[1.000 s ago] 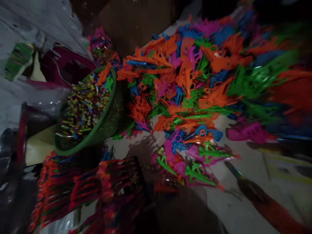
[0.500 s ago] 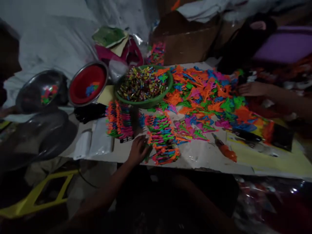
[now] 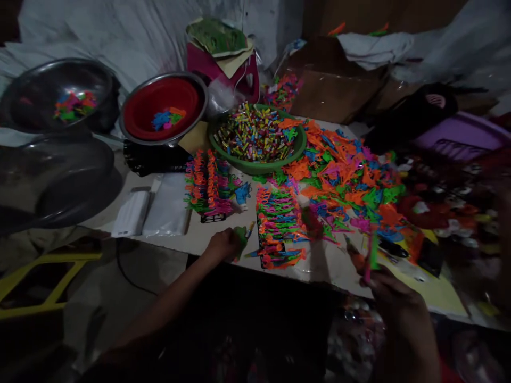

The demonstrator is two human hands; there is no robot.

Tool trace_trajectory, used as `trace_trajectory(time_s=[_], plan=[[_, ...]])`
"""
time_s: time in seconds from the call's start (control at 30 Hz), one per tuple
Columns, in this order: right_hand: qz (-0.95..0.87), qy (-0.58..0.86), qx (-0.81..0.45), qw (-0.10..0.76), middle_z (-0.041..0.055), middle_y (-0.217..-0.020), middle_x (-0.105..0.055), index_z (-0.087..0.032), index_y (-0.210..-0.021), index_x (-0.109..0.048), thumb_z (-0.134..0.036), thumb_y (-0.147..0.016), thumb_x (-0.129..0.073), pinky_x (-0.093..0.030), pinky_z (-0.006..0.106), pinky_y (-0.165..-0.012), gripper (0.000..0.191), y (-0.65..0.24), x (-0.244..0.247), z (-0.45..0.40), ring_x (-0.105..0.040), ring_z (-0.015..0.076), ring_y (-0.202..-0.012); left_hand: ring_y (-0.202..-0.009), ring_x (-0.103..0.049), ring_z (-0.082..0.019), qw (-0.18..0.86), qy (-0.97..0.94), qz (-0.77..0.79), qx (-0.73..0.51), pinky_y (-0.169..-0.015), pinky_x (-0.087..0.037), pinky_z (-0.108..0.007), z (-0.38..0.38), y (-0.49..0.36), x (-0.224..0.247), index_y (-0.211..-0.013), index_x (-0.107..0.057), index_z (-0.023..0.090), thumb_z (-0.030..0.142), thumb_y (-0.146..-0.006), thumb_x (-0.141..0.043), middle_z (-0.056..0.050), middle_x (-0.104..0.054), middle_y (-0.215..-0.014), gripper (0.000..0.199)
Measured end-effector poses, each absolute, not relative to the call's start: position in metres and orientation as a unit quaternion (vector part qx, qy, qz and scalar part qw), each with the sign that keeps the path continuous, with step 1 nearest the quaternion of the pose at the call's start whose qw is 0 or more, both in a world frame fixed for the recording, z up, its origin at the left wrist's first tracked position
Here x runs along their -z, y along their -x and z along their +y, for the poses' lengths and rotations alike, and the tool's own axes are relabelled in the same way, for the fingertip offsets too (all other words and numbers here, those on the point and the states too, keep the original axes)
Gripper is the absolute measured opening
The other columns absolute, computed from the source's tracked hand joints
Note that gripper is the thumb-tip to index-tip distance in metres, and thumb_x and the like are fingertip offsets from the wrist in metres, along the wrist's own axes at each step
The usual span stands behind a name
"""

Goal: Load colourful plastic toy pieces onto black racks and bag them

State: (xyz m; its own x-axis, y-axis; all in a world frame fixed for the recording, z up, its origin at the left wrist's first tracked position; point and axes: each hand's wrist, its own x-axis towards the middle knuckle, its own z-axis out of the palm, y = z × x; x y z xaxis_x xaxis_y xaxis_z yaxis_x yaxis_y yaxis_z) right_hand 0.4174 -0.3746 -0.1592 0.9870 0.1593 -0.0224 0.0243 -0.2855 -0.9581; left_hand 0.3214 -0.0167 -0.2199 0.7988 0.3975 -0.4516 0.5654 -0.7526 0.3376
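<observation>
My left hand (image 3: 221, 246) is closed on a small green plastic piece (image 3: 240, 234) at the table's front edge. A small tube with a yellow and blue wrapper (image 3: 250, 230) shows beside that piece; whether it is attached I cannot tell. Over the front right edge, my right hand (image 3: 401, 295) grips an upright pink and green plastic piece (image 3: 372, 252). Between the hands lies a stacked row of bright plastic pieces (image 3: 279, 218) on a black rack. A second such row (image 3: 209, 186) stands farther left. Beyond them spreads a loose heap of these pieces (image 3: 339, 165).
Behind the rows sits a green basin (image 3: 255, 169) full of small wrapped tubes. A red bowl (image 3: 136, 109) and a metal bowl (image 3: 24, 106) each hold a few pieces. Clear plastic bags (image 3: 165, 213) lie front left. A cardboard box (image 3: 331, 93) and a purple crate (image 3: 467, 133) stand behind.
My right hand has come up from the dark into view with a pink and green piece. A green piece now shows in my left hand. The other person's hand has left the heap.
</observation>
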Motion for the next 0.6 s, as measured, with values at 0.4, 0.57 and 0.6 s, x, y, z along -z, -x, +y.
trace_trajectory(time_s=[0.4, 0.57, 0.6], plan=[[-0.015, 0.726, -0.093, 0.682, 0.0014, -0.071, -0.067, -0.02, -0.073, -0.066, -0.026, -0.058, -0.069, -0.046, 0.037, -0.077, 0.017, -0.477, 0.196, -0.25, -0.061, 0.0185, -0.074, -0.072, -0.062, -0.015, 0.532, -0.781, 0.307, -0.116, -0.063, -0.047, -0.025, -0.025, -0.297, 0.215, -0.086, -0.046, 0.019, 0.035, -0.081, -0.046, -0.002, -0.065, -0.078, 0.017], [-0.069, 0.805, -0.151, 0.57, 0.0026, -0.065, -0.067, -0.019, -0.063, -0.066, -0.034, -0.059, -0.066, -0.049, 0.036, -0.067, 0.015, -0.485, 0.209, -0.239, -0.06, 0.0198, -0.065, -0.078, -0.062, -0.014, 0.634, -0.689, 0.278, -0.214, -0.07, -0.049, -0.027, -0.032, -0.328, 0.225, -0.084, -0.048, 0.018, 0.035, -0.079, -0.052, -0.004, -0.065, -0.084, 0.019], [-0.083, 0.808, -0.162, 0.561, 0.0023, -0.065, -0.066, -0.02, -0.063, -0.066, -0.035, -0.06, -0.065, -0.049, 0.036, -0.065, 0.016, -0.487, 0.212, -0.239, -0.06, 0.0194, -0.063, -0.078, -0.061, -0.014, 0.653, -0.671, 0.27, -0.223, -0.069, -0.049, -0.026, -0.033, -0.336, 0.227, -0.083, -0.048, 0.018, 0.036, -0.078, -0.053, -0.004, -0.064, -0.085, 0.019]])
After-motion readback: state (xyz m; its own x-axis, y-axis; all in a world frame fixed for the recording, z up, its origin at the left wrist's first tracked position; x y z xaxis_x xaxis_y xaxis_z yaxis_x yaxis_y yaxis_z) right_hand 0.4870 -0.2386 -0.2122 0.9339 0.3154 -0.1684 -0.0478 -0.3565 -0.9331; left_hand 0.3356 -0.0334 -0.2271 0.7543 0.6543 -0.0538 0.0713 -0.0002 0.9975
